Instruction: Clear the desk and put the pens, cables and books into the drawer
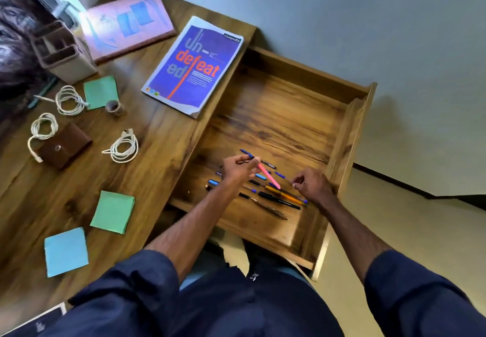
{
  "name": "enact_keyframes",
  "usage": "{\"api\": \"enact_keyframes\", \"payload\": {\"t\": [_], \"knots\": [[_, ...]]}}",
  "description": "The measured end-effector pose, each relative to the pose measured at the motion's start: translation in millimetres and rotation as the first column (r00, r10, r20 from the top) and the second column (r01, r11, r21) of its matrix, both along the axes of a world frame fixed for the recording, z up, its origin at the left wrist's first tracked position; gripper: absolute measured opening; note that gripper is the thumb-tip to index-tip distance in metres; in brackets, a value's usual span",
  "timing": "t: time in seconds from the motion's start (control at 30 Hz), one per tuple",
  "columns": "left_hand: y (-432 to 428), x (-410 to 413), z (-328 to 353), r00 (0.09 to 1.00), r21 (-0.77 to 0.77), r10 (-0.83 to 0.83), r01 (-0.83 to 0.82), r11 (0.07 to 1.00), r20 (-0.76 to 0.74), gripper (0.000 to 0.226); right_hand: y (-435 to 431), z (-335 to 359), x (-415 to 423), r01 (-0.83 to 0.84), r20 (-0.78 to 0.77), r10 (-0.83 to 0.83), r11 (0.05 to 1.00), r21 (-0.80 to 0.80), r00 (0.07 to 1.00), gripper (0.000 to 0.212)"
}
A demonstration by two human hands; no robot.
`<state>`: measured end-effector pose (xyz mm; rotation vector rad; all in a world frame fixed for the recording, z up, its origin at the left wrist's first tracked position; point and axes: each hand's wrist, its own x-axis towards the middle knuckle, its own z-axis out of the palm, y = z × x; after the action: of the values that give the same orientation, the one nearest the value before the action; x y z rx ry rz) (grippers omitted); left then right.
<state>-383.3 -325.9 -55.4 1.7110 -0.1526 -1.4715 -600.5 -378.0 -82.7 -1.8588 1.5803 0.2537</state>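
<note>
the person in dark blue sleeves stands over the open wooden drawer [342,139], pulled out from the right side of the wooden desk [157,136]. on the desk, nearest to the person, lie a light blue square paper pad [65,251] and a green square paper pad [113,211].

inside the drawer, toward its front part, there is a loose group of pens [278,197]: black, blue and one orange, lying almost parallel on the bottom. the left hand [238,168] is above them with fingers curled, and it pinches a pink pen [269,177], which points down to the group. the right hand [311,184] is near the drawer's right wall, fingertips drawn together; if it holds something, i cannot tell.

further on the desk are three coiled white cables [123,147], one of them touching a brown leather pouch [63,144]. behind the cables lies a second green paper pad [101,91]. a purple book with orange letters [194,65] lies at the desk edge just beside the drawer, and a pink book [128,23] is behind it. at far left stands a beige holder with brown compartments [63,52]; its content is not visible.
</note>
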Motion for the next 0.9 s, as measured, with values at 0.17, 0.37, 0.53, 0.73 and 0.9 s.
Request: {"api": "enact_keyframes", "payload": {"t": [0.17, 0.37, 0.53, 0.73, 0.9], "knots": [[-2, 9, 4, 0.999, 0.032, -0.010, 0.009, 0.999, 0.044, 0.042, 5, -10, 0, -0.039, -0.079, 0.040, 0.999, 0.011, 0.996, 0.012], [5, 14, 5, 0.994, 0.039, -0.060, 0.056, 0.998, 0.091, 0.036, 7, -19, 5, -0.034, -0.125, 0.033, 0.999, -0.002, 0.992, 0.012], [11, 15, 4, 0.996, 0.036, -0.049, 0.046, 0.998, 0.079, 0.034, 8, -21, 11, -0.021, -0.132, 0.018, 1.000, -0.023, 0.991, 0.006], [22, 15, -1, 0.992, 0.025, -0.087, 0.085, 0.996, 0.087, 0.034, 15, -15, 16, -0.025, -0.110, 0.017, 0.997, -0.068, 0.994, 0.011], [24, 11, -4, 0.990, 0.033, -0.080, 0.077, 0.996, 0.113, 0.040, 23, 9, 57, 0.002, 0.293, 0.080, 0.963, -0.270, 0.953, 0.022]]}}
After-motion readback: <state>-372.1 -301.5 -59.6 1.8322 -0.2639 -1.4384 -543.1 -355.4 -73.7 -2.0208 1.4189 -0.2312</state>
